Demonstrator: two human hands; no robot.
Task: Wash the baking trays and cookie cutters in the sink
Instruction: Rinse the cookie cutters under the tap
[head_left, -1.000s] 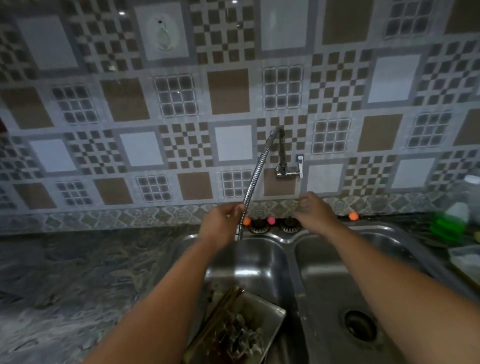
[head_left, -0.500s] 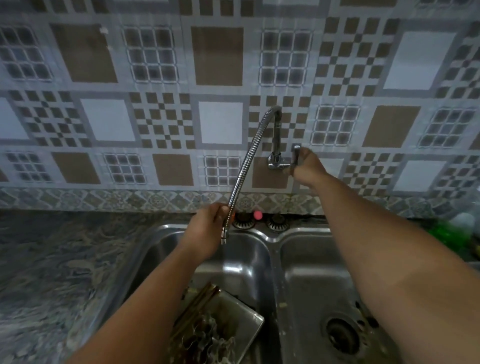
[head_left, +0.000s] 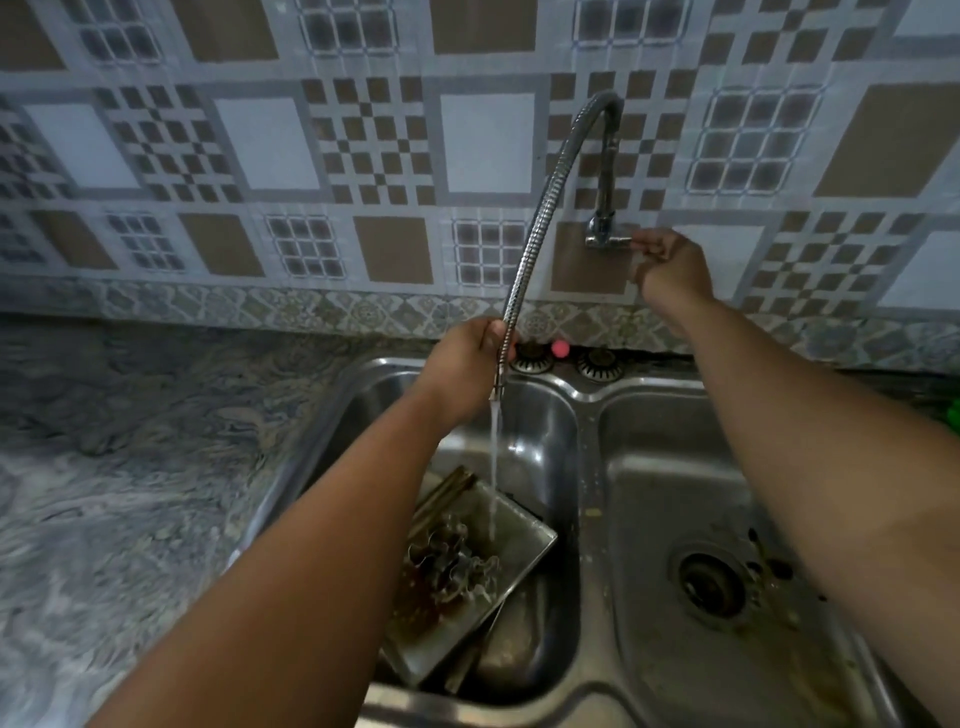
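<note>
A dirty metal baking tray (head_left: 514, 556) lies tilted in the left basin of the steel sink (head_left: 587, 410). Fluted metal cookie cutters (head_left: 447, 564) sit in a heap on it. My left hand (head_left: 467, 364) grips the lower end of the flexible chrome tap hose (head_left: 540, 218), just above its nozzle. Water streams from the nozzle down onto the tray and cutters. My right hand (head_left: 670, 265) holds the tap handle (head_left: 613, 240) on the tiled wall. More dark items lie under the tray, partly hidden by my left forearm.
The right basin holds only its drain (head_left: 709, 579) and some dark specks. A marbled grey counter (head_left: 130, 467) spreads to the left. A pink ball (head_left: 560, 348) rests on the sink's back ledge. Something green (head_left: 953, 415) shows at the right edge.
My right hand has turned the tap handle and water now runs from the hose onto the tray. My view has dropped closer to the sink.
</note>
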